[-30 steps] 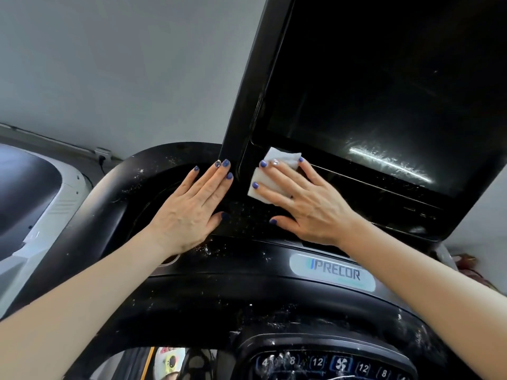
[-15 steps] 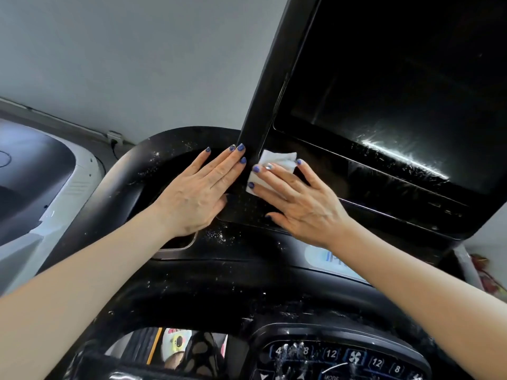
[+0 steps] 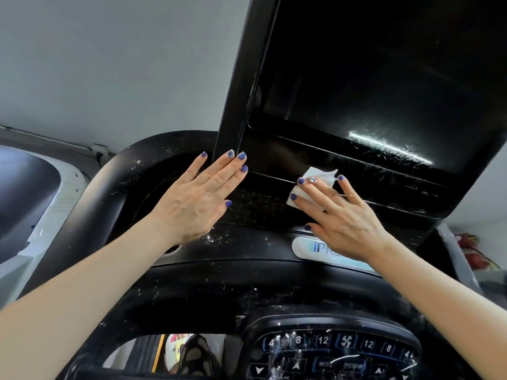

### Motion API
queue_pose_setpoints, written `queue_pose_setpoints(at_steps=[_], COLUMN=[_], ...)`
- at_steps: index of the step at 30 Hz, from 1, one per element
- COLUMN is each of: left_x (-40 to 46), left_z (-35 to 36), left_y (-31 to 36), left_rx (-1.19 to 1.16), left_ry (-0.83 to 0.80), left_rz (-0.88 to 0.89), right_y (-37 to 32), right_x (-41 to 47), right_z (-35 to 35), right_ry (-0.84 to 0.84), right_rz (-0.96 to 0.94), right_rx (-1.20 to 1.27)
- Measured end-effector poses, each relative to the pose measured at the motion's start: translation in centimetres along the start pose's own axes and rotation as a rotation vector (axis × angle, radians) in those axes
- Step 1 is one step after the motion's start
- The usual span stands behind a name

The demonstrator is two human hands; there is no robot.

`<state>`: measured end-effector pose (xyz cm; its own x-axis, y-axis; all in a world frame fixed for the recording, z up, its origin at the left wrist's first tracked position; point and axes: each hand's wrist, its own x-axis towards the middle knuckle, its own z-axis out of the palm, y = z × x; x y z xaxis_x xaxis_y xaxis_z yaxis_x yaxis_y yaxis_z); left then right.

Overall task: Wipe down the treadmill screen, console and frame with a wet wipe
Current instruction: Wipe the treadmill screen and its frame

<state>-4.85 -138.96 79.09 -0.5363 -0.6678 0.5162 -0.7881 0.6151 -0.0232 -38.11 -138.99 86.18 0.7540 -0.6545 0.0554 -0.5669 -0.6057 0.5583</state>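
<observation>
One wet wipe (image 3: 315, 185) under right hand (image 3: 340, 215), two hands flat, one screen (image 3: 384, 78)

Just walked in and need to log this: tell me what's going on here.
A person is cleaning a treadmill. The right hand presses a white wipe flat against the dark panel just under the screen. The left hand rests flat, fingers straight, on the panel's left edge, holding nothing. White specks and smears show on the black console and the button panel below, so those parts look not yet wiped.
</observation>
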Motion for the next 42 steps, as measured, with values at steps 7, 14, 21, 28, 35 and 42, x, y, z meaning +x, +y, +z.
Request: queue_pose_setpoints(at_steps=[7,14,21,28,35,42], left_x=[1.9,1.9,4.4,5.0,4.9,7.7], left_z=[0.7,0.7,0.6,1.1,0.8,1.7], left_y=[1.1,1.4,3.9,4.4,4.9,7.9], left_rx=[0.04,0.078,0.07,0.118,0.104,0.074], left_ry=[-0.002,-0.017,-0.013,-0.071,-0.061,-0.047], left_rz=[0.075,0.073,0.159,0.202,0.175,0.231], right_y=[-1.3,4.0,3.4,3.5,4.7,4.8], right_x=[0.5,-7.9,-5.2,-4.4,-10.9,-8.1], right_z=[0.1,2.4,1.6,2.4,4.4,3.9], right_ry=[-0.012,-0.131,-0.09,-0.026,-0.064,-0.019], right_rz=[0.038,0.145,0.087,0.057,0.297,0.088], right_rx=[0.052,0.006,0.036,0.068,0.126,0.058])
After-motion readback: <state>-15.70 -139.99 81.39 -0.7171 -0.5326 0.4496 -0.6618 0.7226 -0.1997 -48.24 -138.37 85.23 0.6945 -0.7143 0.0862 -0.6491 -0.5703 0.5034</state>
